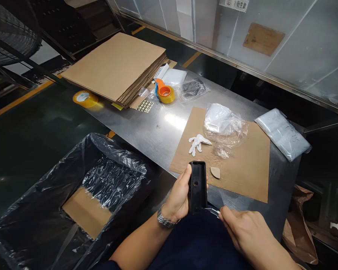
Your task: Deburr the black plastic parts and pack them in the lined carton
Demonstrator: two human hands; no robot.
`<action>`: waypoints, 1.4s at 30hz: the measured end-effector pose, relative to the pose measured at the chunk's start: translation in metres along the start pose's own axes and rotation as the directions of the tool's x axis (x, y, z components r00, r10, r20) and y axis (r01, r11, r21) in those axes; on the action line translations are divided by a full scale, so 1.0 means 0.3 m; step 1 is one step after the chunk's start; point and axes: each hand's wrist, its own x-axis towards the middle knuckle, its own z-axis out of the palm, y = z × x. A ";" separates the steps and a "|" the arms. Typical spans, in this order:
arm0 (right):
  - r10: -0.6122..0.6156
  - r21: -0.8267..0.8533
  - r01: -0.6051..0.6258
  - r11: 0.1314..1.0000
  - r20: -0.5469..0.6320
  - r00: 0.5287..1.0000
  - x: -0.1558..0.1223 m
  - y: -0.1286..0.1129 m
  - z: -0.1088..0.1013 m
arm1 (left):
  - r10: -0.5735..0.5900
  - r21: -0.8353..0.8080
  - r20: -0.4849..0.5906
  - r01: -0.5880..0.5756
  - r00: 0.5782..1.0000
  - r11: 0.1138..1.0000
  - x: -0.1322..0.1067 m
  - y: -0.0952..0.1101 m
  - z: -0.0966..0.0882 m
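My left hand (177,195), a metal watch on its wrist, is wrapped round a long black plastic housing (198,185). The housing is held upright, its hollow side towards me, with a small round hole in its floor. My right hand (242,227) pinches a slim silvery tool with a thin blade-like tip (213,211). That tip meets the lower right corner of the housing; whether it touches I cannot tell. Just beyond my hands, a white glove (198,144) and a small rounded cardboard scrap (215,172) lie on a flat cardboard sheet (253,165).
On the metal table (146,137) are stacked cardboard sheets (118,63), a tape dispenser (165,93), a tape roll (85,98), a sticker sheet (145,106), clear plastic bags (224,122) and a wrapped white packet (283,134). A black-lined bin (45,202) stands at left.
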 end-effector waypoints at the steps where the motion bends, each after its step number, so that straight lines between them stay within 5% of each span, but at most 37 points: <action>1: -0.001 -0.010 0.001 1.000 0.007 1.000 -0.001 -0.001 0.002 | 0.011 0.008 -0.001 -0.011 1.000 1.000 0.000 -0.001 -0.001; 13: 0.000 -0.120 0.011 0.993 0.092 0.996 -0.011 -0.013 0.038 | 0.061 0.070 0.015 -0.061 0.998 0.996 0.006 -0.013 0.005; 17: 0.098 -0.001 -0.100 0.995 0.227 0.969 -0.008 -0.012 0.044 | 0.100 0.084 -0.008 -0.099 0.995 0.992 0.012 -0.015 0.007; 19: 0.169 0.202 -0.238 0.950 0.309 0.936 -0.002 -0.005 0.048 | 0.117 0.070 0.000 -0.117 0.993 0.991 0.017 -0.015 0.005; 21: 0.175 0.525 -0.422 0.739 0.455 0.873 0.003 0.004 0.058 | 0.123 0.048 0.016 -0.124 0.992 0.991 0.021 -0.012 0.004; 23: 0.084 0.735 -0.596 0.322 0.605 0.792 0.006 0.014 0.073 | 0.127 0.026 0.027 -0.128 0.992 0.991 0.022 -0.008 0.005; 25: 0.019 0.752 -0.658 -0.041 0.659 0.752 0.006 0.021 0.090 | 0.123 -0.001 0.025 -0.123 0.992 0.992 0.022 -0.003 0.009; 26: 0.037 0.753 -0.641 -0.147 0.652 0.757 0.005 0.024 0.097 | 0.114 -0.017 0.016 -0.114 0.993 0.993 0.023 -0.001 0.011; 28: 0.121 0.793 -0.565 -0.226 0.599 0.792 0.006 0.027 0.105 | 0.086 -0.054 -0.003 -0.086 0.996 0.995 0.025 0.001 0.014; 31: 0.261 0.876 -0.463 -0.137 0.483 0.836 0.015 0.029 0.109 | 0.037 -0.109 0.004 -0.037 0.999 0.993 0.030 -0.001 0.018; 37: 0.452 0.838 -0.433 0.330 0.263 0.853 0.064 0.009 0.118 | 0.027 -0.128 0.045 -0.021 0.999 0.991 0.028 -0.029 0.030; 42: 0.576 0.764 -0.466 0.446 0.154 0.803 0.120 0.020 0.136 | 0.043 -0.107 0.052 -0.037 0.998 0.994 0.029 -0.068 0.028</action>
